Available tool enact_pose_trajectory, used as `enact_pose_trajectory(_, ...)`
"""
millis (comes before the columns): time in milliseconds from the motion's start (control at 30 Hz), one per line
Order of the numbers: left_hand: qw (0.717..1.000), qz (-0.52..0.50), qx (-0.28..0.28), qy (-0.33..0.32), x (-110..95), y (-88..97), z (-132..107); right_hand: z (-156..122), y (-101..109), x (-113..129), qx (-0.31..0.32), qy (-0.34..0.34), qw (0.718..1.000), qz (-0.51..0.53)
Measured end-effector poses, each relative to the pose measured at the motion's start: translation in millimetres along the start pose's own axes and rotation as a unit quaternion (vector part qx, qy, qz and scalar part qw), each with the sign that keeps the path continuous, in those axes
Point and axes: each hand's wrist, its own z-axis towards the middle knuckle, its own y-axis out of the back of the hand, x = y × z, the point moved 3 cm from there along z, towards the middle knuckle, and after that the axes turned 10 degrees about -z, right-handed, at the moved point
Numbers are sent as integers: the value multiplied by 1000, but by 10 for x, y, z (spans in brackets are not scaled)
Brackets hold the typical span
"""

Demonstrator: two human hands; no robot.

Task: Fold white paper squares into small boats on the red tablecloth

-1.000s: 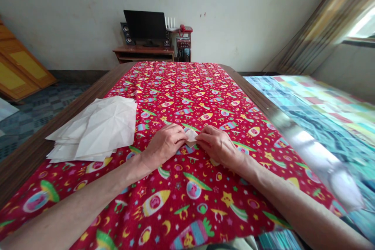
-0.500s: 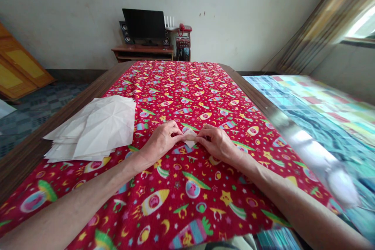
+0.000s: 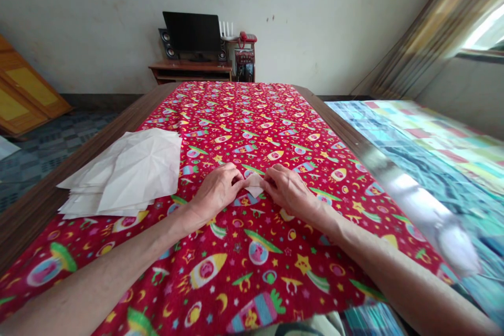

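Observation:
A small folded piece of white paper (image 3: 254,186) lies between my two hands, low over the red patterned cloth (image 3: 252,131). My left hand (image 3: 220,187) pinches its left corner between thumb and fingers. On the opposite corner, the thumb and fingers of my right hand (image 3: 286,189) are closed as well. Part of the paper is hidden behind the fingertips. To the left of my left hand rests a pile of white paper sheets (image 3: 137,170), the top one marked with creases spreading from a centre.
The cloth covers a long dark wooden table (image 3: 129,115). At its far end stand a monitor (image 3: 192,34), speakers and a red telephone (image 3: 247,38) against the wall. A bed with a checked cover (image 3: 417,142) is at the right, a yellow cabinet (image 3: 29,89) at the left.
Both hands keep their pinch on the small paper and have barely shifted. The fingers of both hands have curled in slightly around its corners. The pile of sheets has stayed put.

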Motion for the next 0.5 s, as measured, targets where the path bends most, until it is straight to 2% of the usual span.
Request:
enact_pose_trajectory(167,999,34,5,4,3,-11,19,12,7,-10,8,-7,1000,12)
enact_pose_trajectory(367,999,38,24,-8,1,-11,53,40,-64,-64,-28,-7,1000,6)
enact_pose_trajectory(500,999,8,36,-18,5,-5,69,82,-126,-133,10,-6,999,31)
